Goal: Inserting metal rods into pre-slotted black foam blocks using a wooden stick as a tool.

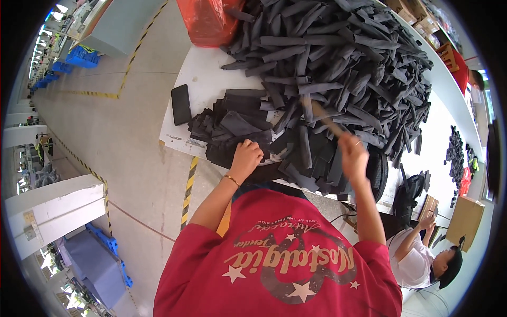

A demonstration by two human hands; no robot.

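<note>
My left hand (245, 156) presses closed on a flat stack of dark grey fabric pieces (232, 127) at the near edge of the white table (203, 79). My right hand (353, 153) is raised and grips a thin wooden stick (322, 117), blurred with motion, that points up-left over the cloth. Behind both hands rises a big heap of dark grey fabric strips (343, 58), which covers most of the table. More strips lie loose between my hands.
A black phone (181, 104) lies on the table's left part. A red plastic bag (208, 18) sits at the far edge. Another person in white (422, 253) sits at lower right. Grey floor with yellow-black tape and blue crates lies to the left.
</note>
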